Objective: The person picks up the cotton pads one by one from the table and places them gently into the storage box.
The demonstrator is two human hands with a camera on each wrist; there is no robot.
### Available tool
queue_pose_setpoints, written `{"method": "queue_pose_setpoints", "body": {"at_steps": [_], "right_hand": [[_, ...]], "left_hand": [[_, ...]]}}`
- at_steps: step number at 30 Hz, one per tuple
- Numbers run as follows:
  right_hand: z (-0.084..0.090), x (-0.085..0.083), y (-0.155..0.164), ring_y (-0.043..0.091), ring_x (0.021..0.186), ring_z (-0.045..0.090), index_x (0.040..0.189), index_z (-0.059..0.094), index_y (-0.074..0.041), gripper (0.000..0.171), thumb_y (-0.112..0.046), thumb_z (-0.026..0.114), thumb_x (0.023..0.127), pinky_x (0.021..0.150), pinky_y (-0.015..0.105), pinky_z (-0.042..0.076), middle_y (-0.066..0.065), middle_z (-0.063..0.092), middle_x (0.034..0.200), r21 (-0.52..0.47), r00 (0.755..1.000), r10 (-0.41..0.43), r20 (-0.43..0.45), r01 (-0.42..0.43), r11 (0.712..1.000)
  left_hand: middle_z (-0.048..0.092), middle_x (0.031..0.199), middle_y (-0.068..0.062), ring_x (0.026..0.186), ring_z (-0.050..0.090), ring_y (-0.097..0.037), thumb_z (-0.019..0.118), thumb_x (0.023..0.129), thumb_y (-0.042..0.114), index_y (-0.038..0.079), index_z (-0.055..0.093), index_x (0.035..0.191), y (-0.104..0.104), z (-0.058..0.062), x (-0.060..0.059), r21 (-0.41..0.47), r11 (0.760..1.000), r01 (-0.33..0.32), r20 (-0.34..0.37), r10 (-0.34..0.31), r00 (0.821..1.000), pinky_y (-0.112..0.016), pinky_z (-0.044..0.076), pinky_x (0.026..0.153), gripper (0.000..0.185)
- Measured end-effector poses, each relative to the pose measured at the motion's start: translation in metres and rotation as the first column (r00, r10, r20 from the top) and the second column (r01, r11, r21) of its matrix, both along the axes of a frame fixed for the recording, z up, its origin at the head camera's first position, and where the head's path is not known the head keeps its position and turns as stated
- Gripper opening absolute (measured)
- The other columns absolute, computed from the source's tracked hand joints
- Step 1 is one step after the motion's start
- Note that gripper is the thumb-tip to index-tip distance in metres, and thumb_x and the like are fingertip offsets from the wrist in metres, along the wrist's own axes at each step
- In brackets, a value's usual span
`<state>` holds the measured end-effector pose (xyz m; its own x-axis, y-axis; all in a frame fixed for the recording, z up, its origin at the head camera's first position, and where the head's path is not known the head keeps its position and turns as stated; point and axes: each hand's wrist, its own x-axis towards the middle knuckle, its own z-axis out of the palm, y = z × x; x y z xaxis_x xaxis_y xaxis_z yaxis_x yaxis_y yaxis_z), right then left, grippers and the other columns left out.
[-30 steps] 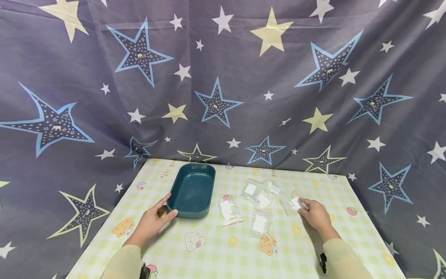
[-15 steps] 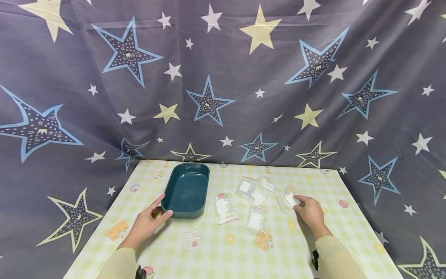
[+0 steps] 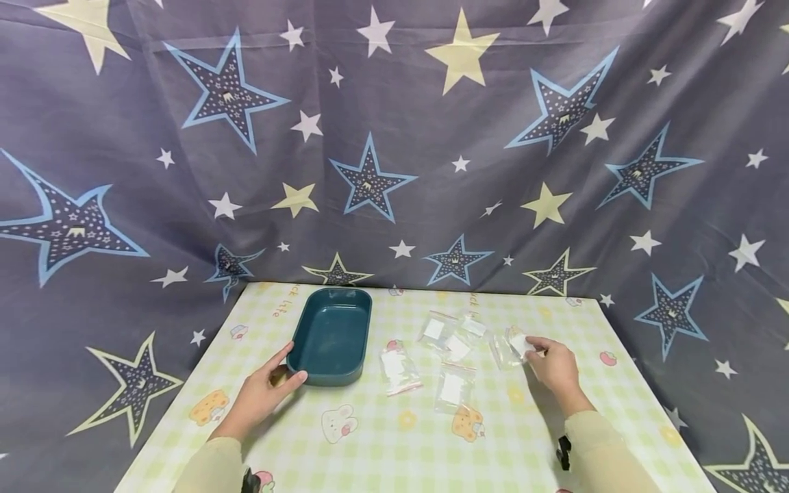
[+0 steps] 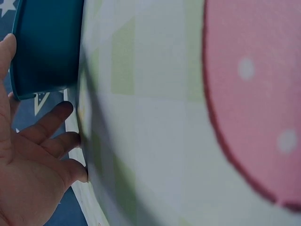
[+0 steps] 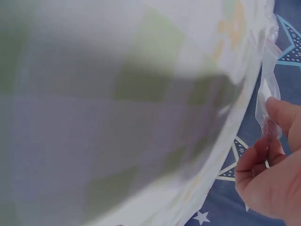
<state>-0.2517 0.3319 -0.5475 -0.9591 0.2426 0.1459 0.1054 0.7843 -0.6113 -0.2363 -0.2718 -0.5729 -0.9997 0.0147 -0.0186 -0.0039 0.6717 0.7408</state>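
My right hand (image 3: 556, 370) pinches a small clear zip bag (image 3: 507, 350) with a white label between thumb and fingers; in the right wrist view the bag (image 5: 269, 89) hangs raised from the tabletop. My left hand (image 3: 261, 397) holds the near left corner of a deep teal rectangular tray (image 3: 353, 373), thumb on the near wall and a finger at the left side. In the left wrist view, its other fingers (image 4: 51, 125) are spread apart below the tray. Nothing shows inside the tray.
Several similar zip bags lie between the hands: one nearest the tray (image 3: 399, 370), one in front (image 3: 453, 389), and an overlapping group (image 3: 446, 335) behind. A green checked cloth (image 3: 394, 459) covers the table. A star-patterned curtain (image 3: 394, 103) hangs behind it.
Over the last half second, my right hand has lifted and tilted its zip bag slightly. The left hand stays at the tray. Earlier, the whole head view shifted a little.
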Motion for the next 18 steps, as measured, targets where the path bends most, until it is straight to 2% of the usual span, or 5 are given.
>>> {"method": "queue_pose_setpoints", "body": {"at_steps": [5, 7, 10, 14, 18], "right_hand": [[0.012, -0.001, 0.003, 0.044, 0.116, 0.067, 0.136, 0.072, -0.003, 0.038, -0.016, 0.072, 0.100, 0.097, 0.052, 0.055, 0.026, 0.075, 0.125, -0.088, 1.000, 0.005, -0.009, -0.006, 0.996], [0.017, -0.002, 0.004, 0.038, 0.115, 0.067, 0.138, 0.071, -0.004, 0.040, -0.018, 0.072, 0.101, 0.096, 0.041, 0.055, 0.025, 0.074, 0.128, -0.142, 1.000, -0.013, 0.001, 0.013, 0.990], [0.022, -0.002, 0.003, 0.016, 0.107, 0.065, 0.140, 0.070, -0.005, 0.042, -0.021, 0.073, 0.101, 0.086, 0.019, 0.051, 0.023, 0.072, 0.135, -0.245, 0.999, -0.044, 0.020, 0.048, 0.968], [0.026, -0.003, -0.004, -0.013, 0.099, 0.055, 0.148, 0.065, -0.007, 0.050, -0.026, 0.074, 0.103, 0.083, 0.006, 0.047, 0.020, 0.065, 0.149, -0.416, 0.997, -0.043, 0.066, 0.066, 0.907], [0.032, -0.006, -0.015, -0.017, 0.098, 0.054, 0.156, 0.055, -0.011, 0.062, -0.035, 0.075, 0.103, 0.100, 0.020, 0.050, 0.008, 0.061, 0.156, -0.564, 0.993, 0.005, 0.118, 0.062, 0.823]], "left_hand": [[0.067, 0.147, -0.021, 0.139, 0.063, -0.038, 0.071, 0.094, 0.068, 0.035, 0.035, 0.169, 0.002, 0.001, 0.000, 0.015, 1.000, 0.002, -0.007, -0.002, 1.000, -0.063, 0.044, 0.119, 0.089], [0.069, 0.144, -0.020, 0.138, 0.064, -0.038, 0.072, 0.094, 0.068, 0.034, 0.035, 0.169, 0.004, 0.000, 0.000, 0.020, 1.000, 0.006, -0.013, -0.006, 1.000, -0.063, 0.044, 0.119, 0.089], [0.070, 0.142, -0.018, 0.136, 0.065, -0.035, 0.072, 0.094, 0.067, 0.035, 0.036, 0.168, 0.005, 0.000, -0.001, 0.030, 0.999, 0.010, -0.017, -0.010, 1.000, -0.062, 0.046, 0.119, 0.089], [0.071, 0.140, -0.017, 0.134, 0.066, -0.034, 0.074, 0.093, 0.066, 0.034, 0.037, 0.168, 0.003, 0.001, 0.000, 0.025, 1.000, 0.003, -0.017, -0.002, 1.000, -0.061, 0.047, 0.118, 0.089], [0.071, 0.140, -0.018, 0.134, 0.066, -0.034, 0.074, 0.093, 0.066, 0.034, 0.038, 0.168, -0.001, 0.003, 0.003, 0.019, 1.000, -0.009, -0.017, 0.009, 1.000, -0.061, 0.046, 0.118, 0.089]]}}
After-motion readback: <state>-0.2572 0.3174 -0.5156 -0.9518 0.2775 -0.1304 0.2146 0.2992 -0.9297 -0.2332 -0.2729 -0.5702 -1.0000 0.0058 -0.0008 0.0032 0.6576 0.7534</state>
